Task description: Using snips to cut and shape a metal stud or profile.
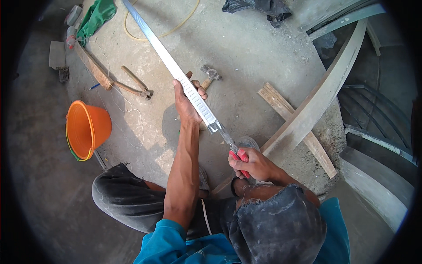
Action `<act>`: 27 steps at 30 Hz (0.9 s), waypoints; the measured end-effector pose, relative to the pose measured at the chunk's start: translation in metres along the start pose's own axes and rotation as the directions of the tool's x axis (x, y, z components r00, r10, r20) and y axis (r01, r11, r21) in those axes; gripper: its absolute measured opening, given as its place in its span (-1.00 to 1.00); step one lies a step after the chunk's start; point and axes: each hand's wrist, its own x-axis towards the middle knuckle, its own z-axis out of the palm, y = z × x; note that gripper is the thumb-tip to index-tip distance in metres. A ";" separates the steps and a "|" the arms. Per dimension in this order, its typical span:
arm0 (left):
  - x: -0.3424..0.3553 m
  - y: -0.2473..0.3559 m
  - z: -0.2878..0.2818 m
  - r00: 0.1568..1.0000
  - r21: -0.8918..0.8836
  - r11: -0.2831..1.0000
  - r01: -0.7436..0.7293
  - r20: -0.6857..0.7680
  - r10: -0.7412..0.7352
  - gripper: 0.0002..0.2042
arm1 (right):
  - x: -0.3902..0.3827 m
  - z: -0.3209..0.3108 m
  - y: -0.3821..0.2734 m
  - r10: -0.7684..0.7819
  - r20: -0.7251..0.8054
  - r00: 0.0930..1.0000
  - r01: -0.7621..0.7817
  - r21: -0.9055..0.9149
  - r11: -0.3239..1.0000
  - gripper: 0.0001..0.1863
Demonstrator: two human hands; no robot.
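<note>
A long silver metal channel point(166, 58) runs from the upper left down to the middle, its near end above my knees. My left hand point(188, 102) is wrapped round it from below, the thumb along one side and the fingers on the other. In my right hand point(255, 165) are tin snips point(239, 155) with red handles, the fingers closed round the grips. Their blades meet the channel's near end, where the metal is notched; whether they are biting cannot be made out. A hammer point(211, 74) lies behind the channel, its handle partly hidden by my left hand.
An orange bucket point(102, 125) stands at the left. Pincers point(135, 90), a wooden piece point(94, 68), loose white string and a green cloth point(97, 20) lie on the concrete. To the right, a curved board point(323, 92) crosses a wooden plank point(318, 149); metal frames lie beyond.
</note>
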 end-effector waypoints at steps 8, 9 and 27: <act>0.004 0.001 -0.008 0.999 -0.023 1.000 0.002 0.041 -0.001 -0.41 | 0.005 0.002 -0.012 0.034 0.042 0.999 -0.036 0.045 0.998 -0.70; 0.004 0.001 -0.010 1.000 -0.015 1.000 0.000 0.029 0.000 -0.42 | 0.005 0.002 -0.012 0.049 0.057 0.997 -0.053 0.066 0.996 -0.71; 0.004 -0.002 0.002 0.986 0.242 0.966 0.095 -0.158 -0.058 -0.56 | 0.083 -0.032 -0.046 -0.874 0.090 0.478 0.585 -0.774 0.240 -0.52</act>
